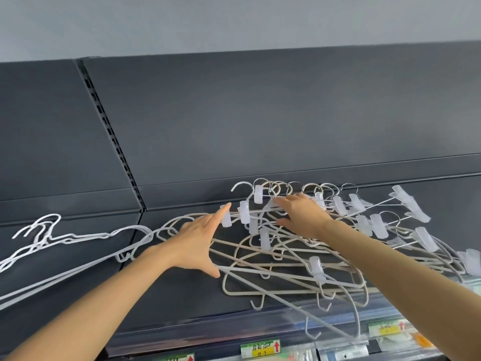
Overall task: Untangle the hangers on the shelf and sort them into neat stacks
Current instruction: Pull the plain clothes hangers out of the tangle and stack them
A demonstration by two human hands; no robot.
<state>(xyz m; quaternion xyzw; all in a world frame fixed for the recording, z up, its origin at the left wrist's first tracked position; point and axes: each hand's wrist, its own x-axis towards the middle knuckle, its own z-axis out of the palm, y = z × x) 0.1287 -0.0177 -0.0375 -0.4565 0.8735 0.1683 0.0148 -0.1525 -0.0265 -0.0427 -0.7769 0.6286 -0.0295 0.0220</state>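
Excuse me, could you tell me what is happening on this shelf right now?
A person is working through a tangled pile of hangers on the dark shelf. The left hand touches a clear clip with straight fingers; the right hand lies on the hangers near their hooks. White hangers lie grouped to the left.

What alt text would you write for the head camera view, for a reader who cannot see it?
Two bare hands reach into a tangled pile of hangers on a dark shelf, the left hand and right hand spread open on it. Some carry clear clips; white hangers lie grouped to the left.
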